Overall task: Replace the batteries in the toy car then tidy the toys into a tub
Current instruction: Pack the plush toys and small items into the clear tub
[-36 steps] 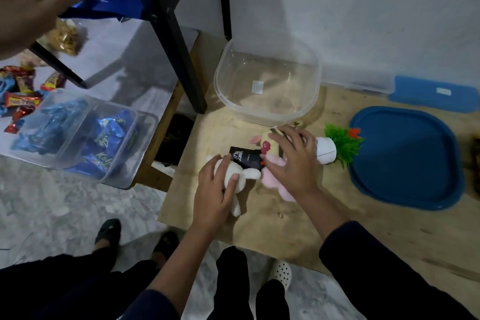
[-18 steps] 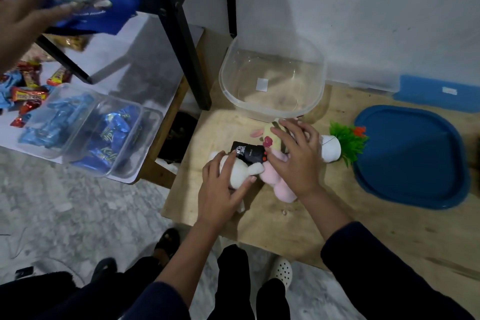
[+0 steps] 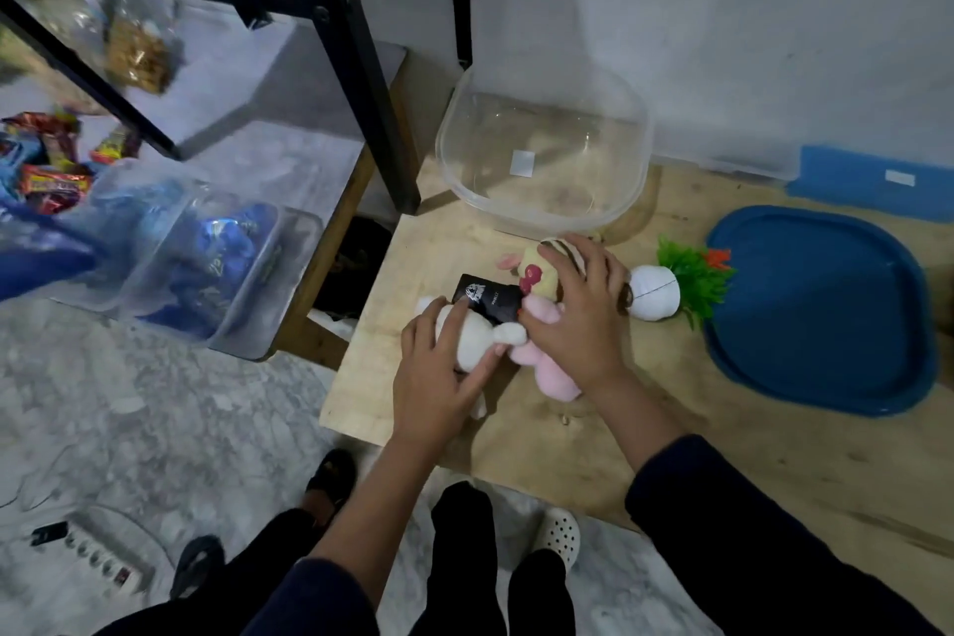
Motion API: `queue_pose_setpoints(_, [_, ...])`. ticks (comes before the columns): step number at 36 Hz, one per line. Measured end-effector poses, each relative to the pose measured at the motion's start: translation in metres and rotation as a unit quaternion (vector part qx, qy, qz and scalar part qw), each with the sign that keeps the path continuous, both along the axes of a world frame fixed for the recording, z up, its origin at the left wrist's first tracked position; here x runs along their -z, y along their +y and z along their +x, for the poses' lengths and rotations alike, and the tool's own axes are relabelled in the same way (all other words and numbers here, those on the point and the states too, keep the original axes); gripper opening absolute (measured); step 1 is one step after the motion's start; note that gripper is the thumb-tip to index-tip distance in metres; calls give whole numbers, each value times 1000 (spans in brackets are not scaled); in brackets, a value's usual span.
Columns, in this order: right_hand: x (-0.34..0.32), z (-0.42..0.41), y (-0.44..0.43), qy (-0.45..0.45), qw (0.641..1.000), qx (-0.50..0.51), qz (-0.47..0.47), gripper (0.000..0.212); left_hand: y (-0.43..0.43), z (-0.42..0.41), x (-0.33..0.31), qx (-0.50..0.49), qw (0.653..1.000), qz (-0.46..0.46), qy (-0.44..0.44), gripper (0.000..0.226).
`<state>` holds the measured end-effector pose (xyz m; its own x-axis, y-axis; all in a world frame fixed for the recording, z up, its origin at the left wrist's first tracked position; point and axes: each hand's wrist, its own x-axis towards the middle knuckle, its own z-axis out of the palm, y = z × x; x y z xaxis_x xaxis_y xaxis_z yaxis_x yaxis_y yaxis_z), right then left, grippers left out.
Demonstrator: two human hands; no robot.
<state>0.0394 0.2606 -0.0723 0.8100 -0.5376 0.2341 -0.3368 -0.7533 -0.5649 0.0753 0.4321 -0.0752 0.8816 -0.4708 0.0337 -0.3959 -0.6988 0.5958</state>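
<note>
Largely covered by the left hand (image 3: 436, 377), a white plush toy (image 3: 475, 333); by the right hand (image 3: 578, 320), a pink plush toy (image 3: 556, 380). Print on black pouch (image 3: 485, 297) too small to read.

White wall (image 3: 774, 16) is running behind; grey marbled floor (image 3: 155, 429) is lying below; black metal frame (image 3: 361, 83) is standing left; pale wooden tabletop (image 3: 722, 470) is sitting right.

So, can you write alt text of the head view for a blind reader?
A person's left hand grips a white plush toy and the right hand rests on a pink plush toy on a pale wooden table. A clear plastic tub stands behind them, a blue lid to the right.
</note>
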Motion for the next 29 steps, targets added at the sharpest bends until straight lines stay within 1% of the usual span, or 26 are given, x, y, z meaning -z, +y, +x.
queue_pose_setpoints(12, [-2, 3, -3, -33, 995, 5, 97, 59, -1, 0, 1, -5, 1000, 0, -8, 64])
queue_pose_setpoints(16, [-3, 2, -3, -29, 992, 2, 119, 57, -1, 0, 2, -2, 1000, 1, -8, 64])
queue_pose_setpoints(19, [-6, 2, -1, -2, 995, 10, 95, 57, -1, 0, 2, -1, 1000, -1, -9, 64])
queue_pose_setpoints(22, [-10, 4, 2, 36, 998, 17, 39, 54, -1, 0, 3, 0, 1000, -4, -8, 64])
queue_pose_setpoints(24, [-14, 5, 3, 53, 999, 0, 10, 54, -1, 0, 3, 1, 1000, -7, -5, 64])
queue_pose_setpoints(25, [-18, 5, 2, 63, 998, -15, 13, 55, -1, 0, 3, 2, 1000, -8, -4, 64])
queue_pose_setpoints(27, [-26, 3, -3, 96, 992, -63, 58, 62, -1, 0, 3, 2, 1000, -12, -3, 64])
queue_pose_setpoints(29, [-34, -1, -13, 149, 975, -125, 103, 80, 0, 0, 3, 5, 1000, -10, -4, 64])
